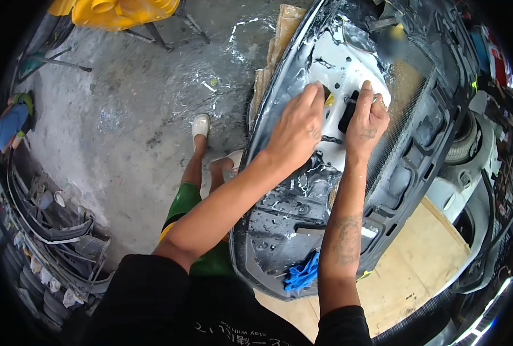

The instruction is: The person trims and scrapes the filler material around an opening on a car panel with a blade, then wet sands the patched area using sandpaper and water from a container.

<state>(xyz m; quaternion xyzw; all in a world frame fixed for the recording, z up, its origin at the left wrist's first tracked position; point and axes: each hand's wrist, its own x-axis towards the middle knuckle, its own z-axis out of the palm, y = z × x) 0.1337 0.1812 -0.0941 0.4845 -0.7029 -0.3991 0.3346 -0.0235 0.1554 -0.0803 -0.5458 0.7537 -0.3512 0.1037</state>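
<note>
A large dark car panel [302, 212] lies in front of me, with a smeared white part [340, 55] on it. My left hand [302, 118] is closed over the left side of the white part. At its fingertips shows a small yellow-and-black piece [328, 97], mostly hidden by the fingers. My right hand [367, 118] is bent into a grip to the right of it, thumb pointing away from me. Against its left side is a black flat block [348, 111], tilted over the white part. The two hands are apart.
Blue gloves [302, 272] lie on the panel's near end. Under the panel are a wooden board [423, 254] and cardboard [285, 34]. White car parts [470, 173] stand at right, bumper pieces [54, 230] at left. A yellow object [123, 12] rests on a stand. The floor looks wet.
</note>
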